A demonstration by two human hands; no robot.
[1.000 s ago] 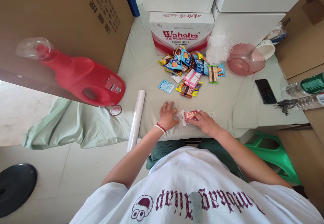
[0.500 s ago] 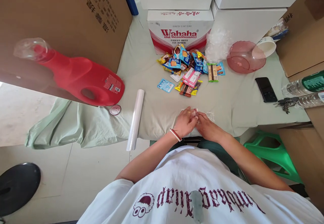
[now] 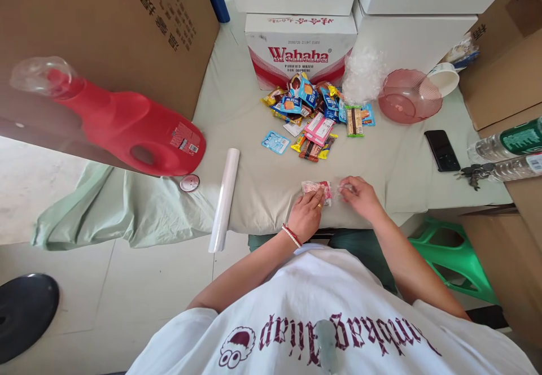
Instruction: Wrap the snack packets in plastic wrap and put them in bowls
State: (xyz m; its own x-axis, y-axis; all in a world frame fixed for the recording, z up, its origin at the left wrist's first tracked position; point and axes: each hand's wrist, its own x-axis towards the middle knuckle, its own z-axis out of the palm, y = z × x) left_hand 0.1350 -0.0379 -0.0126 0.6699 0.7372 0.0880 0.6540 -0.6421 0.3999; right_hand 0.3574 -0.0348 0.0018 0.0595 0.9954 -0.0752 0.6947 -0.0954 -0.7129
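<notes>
Left-hand fingers press flat over the red packet; right-hand fingers, now parted from them rightward, pinch what looks like clear film, uncovering the packet between.

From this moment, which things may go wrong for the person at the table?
The pale roll overhangs the table edge, so a bump might tip it off. Clear plastic at the right hand might tear or cling. The red packet under the left hand lies near the same edge and might slide off.
</notes>
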